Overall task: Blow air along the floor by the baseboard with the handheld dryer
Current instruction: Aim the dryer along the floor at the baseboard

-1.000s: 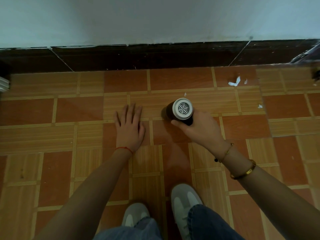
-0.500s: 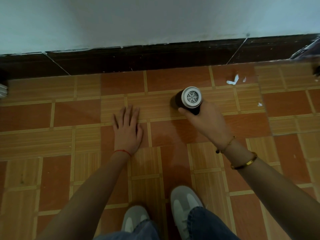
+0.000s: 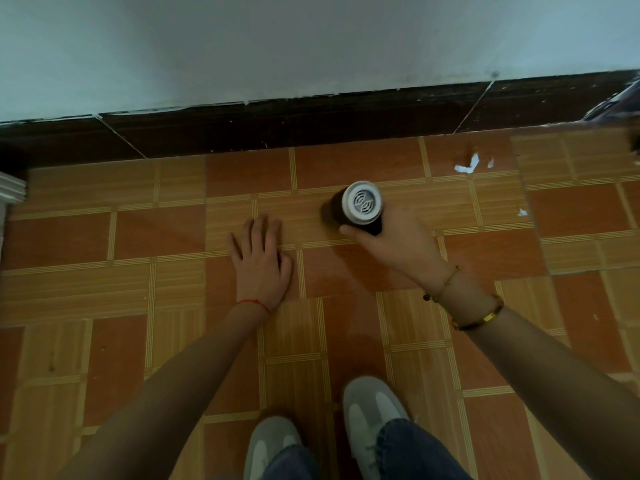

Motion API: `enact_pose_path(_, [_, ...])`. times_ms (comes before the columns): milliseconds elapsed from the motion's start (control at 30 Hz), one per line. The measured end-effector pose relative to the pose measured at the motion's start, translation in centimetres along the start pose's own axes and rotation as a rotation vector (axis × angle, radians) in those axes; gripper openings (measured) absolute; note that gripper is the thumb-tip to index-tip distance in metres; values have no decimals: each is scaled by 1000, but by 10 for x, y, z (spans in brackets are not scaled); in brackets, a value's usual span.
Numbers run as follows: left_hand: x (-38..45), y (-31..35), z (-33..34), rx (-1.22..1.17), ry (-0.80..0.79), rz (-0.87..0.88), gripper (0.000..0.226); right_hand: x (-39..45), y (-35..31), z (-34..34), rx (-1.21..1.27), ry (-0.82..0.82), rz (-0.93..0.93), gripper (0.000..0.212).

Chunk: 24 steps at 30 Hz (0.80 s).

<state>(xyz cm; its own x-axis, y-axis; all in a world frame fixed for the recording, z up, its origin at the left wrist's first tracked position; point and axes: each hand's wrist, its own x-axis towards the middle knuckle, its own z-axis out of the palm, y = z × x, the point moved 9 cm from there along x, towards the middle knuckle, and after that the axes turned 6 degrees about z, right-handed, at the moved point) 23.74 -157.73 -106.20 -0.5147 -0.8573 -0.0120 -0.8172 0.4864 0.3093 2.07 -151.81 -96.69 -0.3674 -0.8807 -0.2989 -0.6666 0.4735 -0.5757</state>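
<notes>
The left hand lies flat on the floor, with the dryer just to its right, held above the floor in the right hand. The baseboard runs behind both along the wall, paper scraps lie near it to the dryer's right, and two shoes stand nearest the viewer.

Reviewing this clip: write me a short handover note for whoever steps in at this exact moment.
Left hand: flat on the tiled floor, fingers spread, holding nothing.
Right hand: grips the handheld dryer, its grilled rear end facing the camera, nozzle pointing down at the floor near the dark baseboard.
Done: the dryer is in place over the tiles in front of the baseboard.
Left: white scraps lie on the floor to the right, close to the baseboard; work the air along that stretch. Whether the dryer is running cannot be told.
</notes>
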Motion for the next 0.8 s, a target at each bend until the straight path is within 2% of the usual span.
enact_pose_path(100, [3,12,-2,-52,24,-74,54,-15,-5,14,-34,-64,-20,60])
enact_pose_path(167, [2,25,3,-65,9,-55,57,-25,-3,15,-25,-50,-27,55])
enact_pose_path(233, [0,41,10,-43,-28,14,60,-36,4,12,-27,-23,-22,52])
enact_pose_path(433, [6,72,26,-13,-100,94,64,-55,43,-12,58,78,63,63])
enact_pose_path(667, [13,87,35,15,-94,57,65,-57,105,-57,92,297,231,62])
enact_pose_path(800, [12,87,33,16,-55,60,67,-56,113,-59,83,289,241,57])
